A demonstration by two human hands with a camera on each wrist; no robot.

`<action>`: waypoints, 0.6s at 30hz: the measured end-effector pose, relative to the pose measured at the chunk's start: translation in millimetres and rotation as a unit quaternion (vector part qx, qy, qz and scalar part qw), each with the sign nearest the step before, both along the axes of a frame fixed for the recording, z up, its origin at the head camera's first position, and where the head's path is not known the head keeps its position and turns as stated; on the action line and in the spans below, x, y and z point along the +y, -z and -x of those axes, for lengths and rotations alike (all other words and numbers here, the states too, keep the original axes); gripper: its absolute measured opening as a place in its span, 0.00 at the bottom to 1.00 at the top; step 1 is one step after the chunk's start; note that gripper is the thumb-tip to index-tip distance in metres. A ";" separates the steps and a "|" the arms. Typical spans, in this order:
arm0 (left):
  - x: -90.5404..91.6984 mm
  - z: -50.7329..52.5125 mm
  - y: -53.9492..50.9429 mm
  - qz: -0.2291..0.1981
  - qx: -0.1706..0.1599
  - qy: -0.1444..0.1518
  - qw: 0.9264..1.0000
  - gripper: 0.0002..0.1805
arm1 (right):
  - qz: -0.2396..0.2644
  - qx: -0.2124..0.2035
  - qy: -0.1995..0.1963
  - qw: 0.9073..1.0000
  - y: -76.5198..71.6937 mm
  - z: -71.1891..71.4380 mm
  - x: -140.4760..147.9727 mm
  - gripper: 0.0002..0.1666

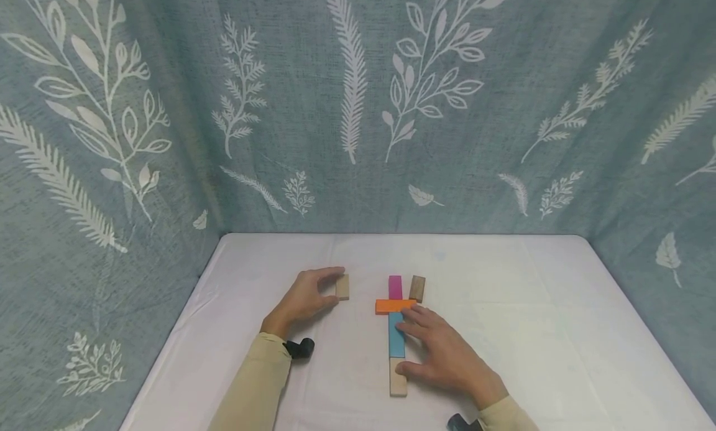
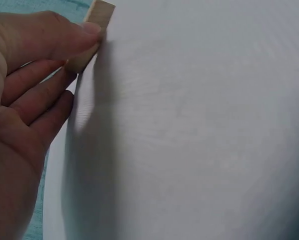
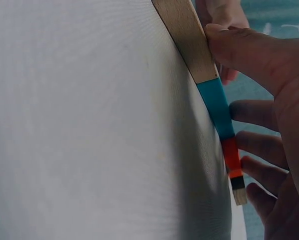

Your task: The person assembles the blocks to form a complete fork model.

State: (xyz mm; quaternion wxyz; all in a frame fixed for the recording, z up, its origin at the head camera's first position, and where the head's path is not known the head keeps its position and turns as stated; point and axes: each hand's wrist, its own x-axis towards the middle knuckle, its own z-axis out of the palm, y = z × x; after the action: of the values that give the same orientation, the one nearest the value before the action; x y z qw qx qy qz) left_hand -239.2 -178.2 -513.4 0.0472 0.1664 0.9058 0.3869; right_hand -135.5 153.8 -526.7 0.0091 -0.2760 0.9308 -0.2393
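Observation:
In the head view, my left hand (image 1: 302, 297) pinches a small pale wooden block (image 1: 343, 287) between thumb and fingers, left of a row of blocks. The left wrist view shows the thumb against this block (image 2: 100, 16). My right hand (image 1: 447, 350) rests with spread fingers on the row. Its thumb touches a pale wooden block (image 1: 398, 386) at the near end; its fingers reach over a blue block (image 1: 396, 338) and the right end of an orange block (image 1: 388, 306) lying crosswise. Beyond the orange one lie a magenta block (image 1: 395, 287) and a brown wooden block (image 1: 417, 288), slightly tilted.
A white cloth (image 1: 520, 331) covers the table under the blocks. Behind and at the sides hangs a blue-green curtain (image 1: 302, 107) with white leaf patterns, meeting the table's far edge. Each wrist wears a small black device (image 1: 300, 349).

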 end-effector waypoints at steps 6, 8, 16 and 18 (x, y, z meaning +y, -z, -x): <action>-2.4 -0.2 2.7 -0.013 0.027 -0.008 1.000 0.32 | 0.002 -0.001 0.003 1.000 -0.6 -0.1 -0.1 0.43; -2.9 -0.4 1.8 -0.022 0.035 -0.015 0.999 0.31 | 0.004 -0.005 0.003 1.000 -1.1 0.0 -0.2 0.43; -0.9 -4.0 -13.6 -0.063 0.013 -0.038 0.997 0.30 | 0.005 -0.009 0.004 1.000 -1.5 -0.3 -0.2 0.44; 0.9 -5.1 -18.7 -0.069 0.005 -0.038 0.997 0.30 | 0.009 -0.014 0.005 1.000 -1.3 -0.2 -0.3 0.43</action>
State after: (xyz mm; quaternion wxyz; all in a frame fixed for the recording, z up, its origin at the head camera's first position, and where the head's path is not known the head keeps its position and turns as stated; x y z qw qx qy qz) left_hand -234.1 -177.3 -494.8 0.0160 0.1367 0.8828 0.4492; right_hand -135.3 153.5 -525.5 0.0185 -0.2677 0.9299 -0.2515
